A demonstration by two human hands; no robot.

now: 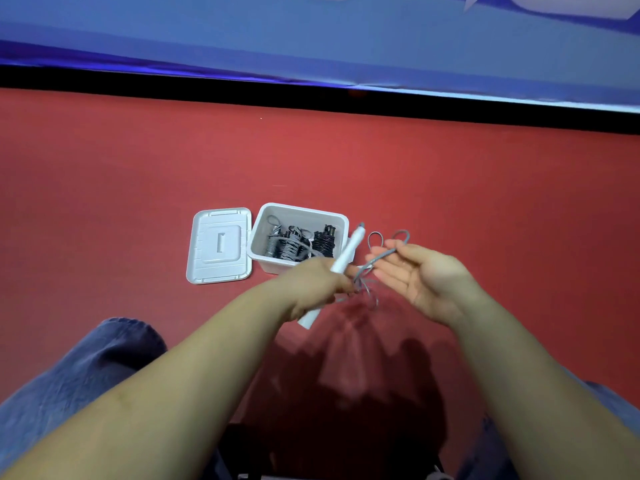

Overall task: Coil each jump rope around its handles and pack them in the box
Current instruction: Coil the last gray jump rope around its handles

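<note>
Red floor: broad matte covering, bounded at the far side by a black strip and a blue wall panel.
Denim-clad legs: at lower left and lower right of the view.
White plastic box: open, standing on the floor at centre; holds several coiled jump ropes, grey ones to the left and a black one to the right.
White lid: lying flat on the floor, touching the box's left side.
Left hand: fingers curled round a pair of white handles, held tilted in front of the box's near right corner, one end pointing up and away.
Right hand: palm up, fingers nearly straight, thumb and forefinger pinching the grey rope; two loops rise above the fingertips, loose turns hang tangled between the hands.
</note>
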